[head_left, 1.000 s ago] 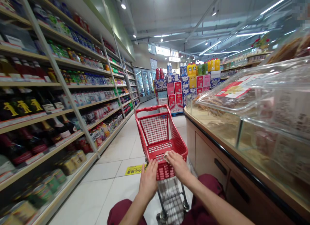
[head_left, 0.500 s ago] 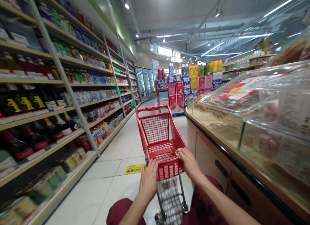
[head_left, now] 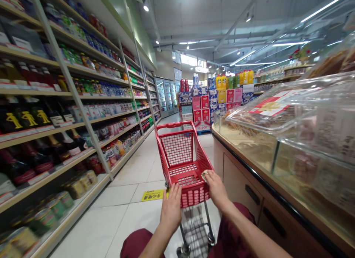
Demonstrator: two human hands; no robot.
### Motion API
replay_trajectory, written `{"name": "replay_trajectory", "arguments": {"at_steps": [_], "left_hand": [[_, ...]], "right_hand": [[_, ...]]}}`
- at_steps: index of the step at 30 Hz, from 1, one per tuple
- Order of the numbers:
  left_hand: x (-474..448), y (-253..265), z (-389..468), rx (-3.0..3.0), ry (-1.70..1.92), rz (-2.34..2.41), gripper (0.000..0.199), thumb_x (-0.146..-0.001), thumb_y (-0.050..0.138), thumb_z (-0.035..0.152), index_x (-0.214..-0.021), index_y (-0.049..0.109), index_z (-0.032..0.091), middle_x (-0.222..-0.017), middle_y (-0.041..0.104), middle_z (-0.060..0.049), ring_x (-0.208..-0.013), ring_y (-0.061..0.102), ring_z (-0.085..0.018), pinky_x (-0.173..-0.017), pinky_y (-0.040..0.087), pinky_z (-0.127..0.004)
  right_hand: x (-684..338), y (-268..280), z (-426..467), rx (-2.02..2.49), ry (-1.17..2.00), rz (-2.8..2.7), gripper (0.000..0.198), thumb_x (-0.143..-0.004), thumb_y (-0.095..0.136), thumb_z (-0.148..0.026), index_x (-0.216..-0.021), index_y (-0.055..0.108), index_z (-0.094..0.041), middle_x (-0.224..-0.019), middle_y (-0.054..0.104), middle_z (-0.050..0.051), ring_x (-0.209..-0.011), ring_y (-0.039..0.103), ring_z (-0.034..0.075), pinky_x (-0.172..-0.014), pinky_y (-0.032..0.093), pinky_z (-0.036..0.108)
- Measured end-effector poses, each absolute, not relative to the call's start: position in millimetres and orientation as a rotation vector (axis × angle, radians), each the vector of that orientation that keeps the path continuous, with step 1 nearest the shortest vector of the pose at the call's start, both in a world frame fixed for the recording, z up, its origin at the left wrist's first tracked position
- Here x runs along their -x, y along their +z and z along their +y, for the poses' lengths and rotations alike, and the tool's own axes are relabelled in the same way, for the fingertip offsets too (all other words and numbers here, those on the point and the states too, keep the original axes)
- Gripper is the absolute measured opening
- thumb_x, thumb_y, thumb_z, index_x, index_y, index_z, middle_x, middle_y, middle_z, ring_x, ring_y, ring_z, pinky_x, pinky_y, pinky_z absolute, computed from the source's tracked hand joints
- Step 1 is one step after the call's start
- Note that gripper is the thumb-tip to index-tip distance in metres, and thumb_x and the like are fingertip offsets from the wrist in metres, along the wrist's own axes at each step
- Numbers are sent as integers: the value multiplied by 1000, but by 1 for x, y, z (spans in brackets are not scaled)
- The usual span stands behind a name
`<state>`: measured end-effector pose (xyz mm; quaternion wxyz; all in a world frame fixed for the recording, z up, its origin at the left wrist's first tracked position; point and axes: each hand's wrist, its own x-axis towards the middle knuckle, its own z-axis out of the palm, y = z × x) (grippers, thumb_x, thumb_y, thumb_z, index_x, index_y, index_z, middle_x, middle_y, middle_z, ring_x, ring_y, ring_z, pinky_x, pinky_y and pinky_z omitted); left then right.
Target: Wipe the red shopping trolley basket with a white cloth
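Clasping in the right grip (head_left: 217,187) a pale, crumpled cloth (head_left: 205,174), with fingers bent over it and pressed to the top rim of a red shopping cart (head_left: 195,198), at the near right corner. Resting the left grip (head_left: 170,208) on the near left corner of the same cart, fingers straight and side by side, thumb apart from them. Looking on into the cart, upright on pale floor tiles (head_left: 113,217), with mesh walls, a handle (head_left: 174,125) at the far end and wheels (head_left: 211,238) near the maroon trousers (head_left: 137,241). Just left of it, flat on the tiles, a yellow floor sign (head_left: 152,195) with dark characters. Farther left, tall shelving (head_left: 67,78) full of bottles and cans. To the right, a wooden display cabinet (head_left: 234,169) with clear plastic boxes (head_left: 244,117) on top. Well ahead, stacked cartons (head_left: 201,113) under colourful bottles (head_left: 222,81), and glass-doored coolers (head_left: 165,97) beyond.
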<state>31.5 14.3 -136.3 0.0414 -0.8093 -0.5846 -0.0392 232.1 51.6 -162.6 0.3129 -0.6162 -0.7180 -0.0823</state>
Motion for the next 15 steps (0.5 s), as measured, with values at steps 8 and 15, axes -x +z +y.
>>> {"name": "replay_trajectory", "arguments": {"at_steps": [8, 15], "left_hand": [[-30, -135, 13, 2447, -34, -1794, 76, -60, 33, 4, -134, 18, 15, -142, 13, -3, -131, 10, -18, -105, 11, -47], [-34, -135, 12, 2453, -47, -1807, 75, -61, 33, 5, -134, 17, 14, -142, 11, -3, -131, 8, -19, -105, 10, -46]], "right_hand": [[-185, -175, 43, 1259, -240, -2060, 33, -83, 42, -13, -113, 54, -21, -126, 47, 7, -119, 39, 19, -96, 36, 38], [-209, -174, 52, 1453, -262, -1899, 34, -83, 38, -11, -112, 55, -18, -122, 50, 11, -116, 42, 21, -96, 35, 41]]}}
